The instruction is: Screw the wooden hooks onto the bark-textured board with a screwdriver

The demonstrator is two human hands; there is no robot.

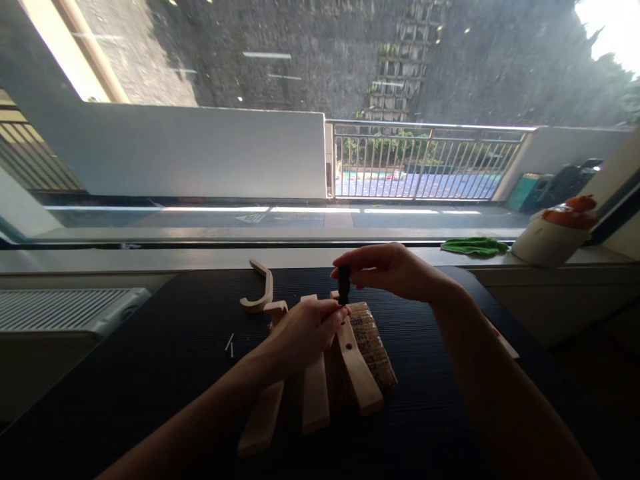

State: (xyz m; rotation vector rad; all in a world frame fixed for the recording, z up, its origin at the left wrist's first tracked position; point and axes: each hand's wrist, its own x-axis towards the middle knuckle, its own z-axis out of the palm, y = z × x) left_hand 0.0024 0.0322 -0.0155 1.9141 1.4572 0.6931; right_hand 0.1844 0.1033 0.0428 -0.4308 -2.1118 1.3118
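My right hand (390, 270) grips the black handle of a screwdriver (344, 283), which stands upright with its lower end down. Just below it, my left hand (320, 323) is closed in a pinch around the screwdriver's lower end; whatever lies between those fingertips is hidden. Under the fingertips lies a light wooden piece (364, 383) with dark holes, resting partly on a brown cardboard block (370, 333). Two more wooden pieces, a middle one (316, 400) and a left one (263, 417), run beneath my left hand and forearm.
A hook-shaped wooden piece (270, 287) lies at the table's back left. Two loose screws (231, 350) are on the black table (200, 400). A green cloth (474, 247) and a pale pot (550, 240) occupy the windowsill. A white radiator (70, 310) stands at left.
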